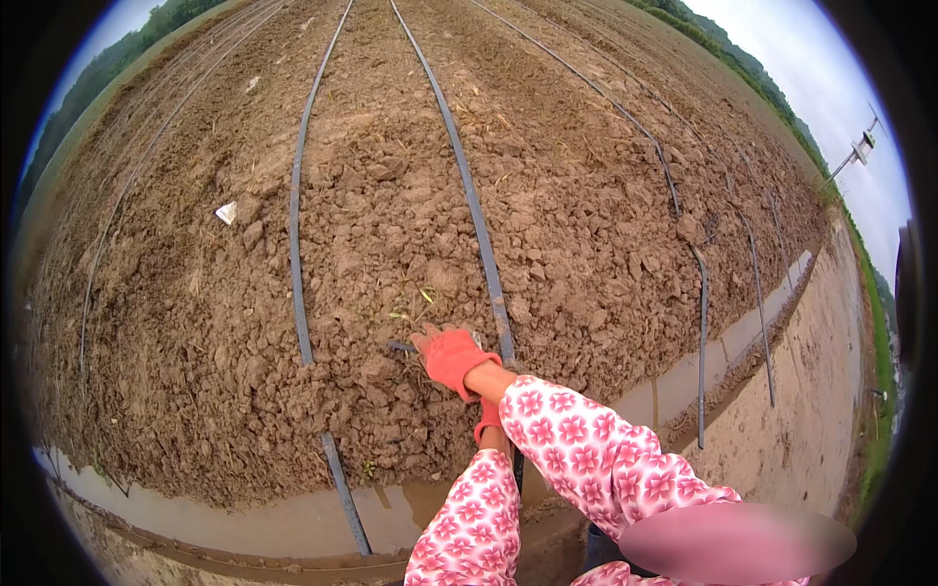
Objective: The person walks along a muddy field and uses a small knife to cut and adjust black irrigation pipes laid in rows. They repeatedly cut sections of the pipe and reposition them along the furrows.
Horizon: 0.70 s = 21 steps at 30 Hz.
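Note:
My right hand (pixel 452 359), in an orange-red glove, reaches low over the clods of brown soil, its fingers bent downward. Just left of those fingertips a short dark strip (pixel 401 346) pokes out; whether it is gripped is unclear. My left hand (pixel 490 418), gloved alike, lies mostly hidden behind the right wrist, so its fingers do not show. A flat black drip hose (pixel 476 210) comes down the field to the hands and passes close beside the right one. Below the wrists a dark length (pixel 519 471) continues toward the ditch. Both sleeves are pink and white, flower-patterned.
Another flat hose (pixel 296 225) runs to the left, partly buried, with its end (pixel 346 493) over a muddy water ditch (pixel 244 523). More hoses (pixel 703 342) cross the soil at right. A concrete path (pixel 801 391) borders the ditch. A white scrap (pixel 227 212) lies on the soil.

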Available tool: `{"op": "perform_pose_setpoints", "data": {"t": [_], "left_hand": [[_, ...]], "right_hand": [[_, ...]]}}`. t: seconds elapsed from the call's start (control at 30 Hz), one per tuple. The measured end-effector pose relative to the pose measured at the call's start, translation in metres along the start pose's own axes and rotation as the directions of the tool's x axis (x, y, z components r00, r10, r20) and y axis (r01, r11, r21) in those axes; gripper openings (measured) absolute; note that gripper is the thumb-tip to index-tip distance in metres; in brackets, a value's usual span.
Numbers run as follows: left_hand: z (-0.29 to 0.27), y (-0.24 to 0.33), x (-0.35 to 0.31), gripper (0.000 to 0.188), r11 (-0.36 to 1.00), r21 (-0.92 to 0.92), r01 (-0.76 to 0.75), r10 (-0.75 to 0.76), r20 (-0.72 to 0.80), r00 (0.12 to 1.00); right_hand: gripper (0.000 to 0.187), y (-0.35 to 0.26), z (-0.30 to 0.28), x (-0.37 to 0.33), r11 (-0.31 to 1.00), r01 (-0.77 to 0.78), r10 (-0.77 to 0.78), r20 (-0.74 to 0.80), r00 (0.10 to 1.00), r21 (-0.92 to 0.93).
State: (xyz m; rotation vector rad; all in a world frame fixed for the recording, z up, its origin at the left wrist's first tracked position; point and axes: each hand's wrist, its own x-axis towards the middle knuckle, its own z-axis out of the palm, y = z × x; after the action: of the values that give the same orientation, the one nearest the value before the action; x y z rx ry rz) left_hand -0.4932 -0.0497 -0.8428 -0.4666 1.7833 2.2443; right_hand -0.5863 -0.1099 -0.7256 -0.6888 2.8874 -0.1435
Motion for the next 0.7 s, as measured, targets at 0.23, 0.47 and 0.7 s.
{"op": "perform_pose_setpoints", "data": {"t": [0.23, 0.47, 0.7], "left_hand": [[0.028, 0.076, -0.021, 0.046, 0.934, -0.225, 0.276, -0.308, -0.118, 0.944], [0.012, 0.071, -0.037, 0.026, 0.971, -0.228, 0.077, -0.111, -0.139, 0.984], [-0.005, 0.053, -0.017, 0.020, 0.988, -0.148, 0.039, -0.069, -0.199, 0.978]], "right_hand": [[0.035, 0.125, -0.063, -0.063, 0.699, -0.219, 0.582, -0.365, 0.727, 0.680], [0.043, 0.155, -0.028, -0.088, 0.743, -0.253, 0.413, -0.127, 0.902, 0.620], [0.041, 0.124, -0.067, -0.084, 0.913, -0.367, 0.359, 0.076, 0.930, 0.180]]}}
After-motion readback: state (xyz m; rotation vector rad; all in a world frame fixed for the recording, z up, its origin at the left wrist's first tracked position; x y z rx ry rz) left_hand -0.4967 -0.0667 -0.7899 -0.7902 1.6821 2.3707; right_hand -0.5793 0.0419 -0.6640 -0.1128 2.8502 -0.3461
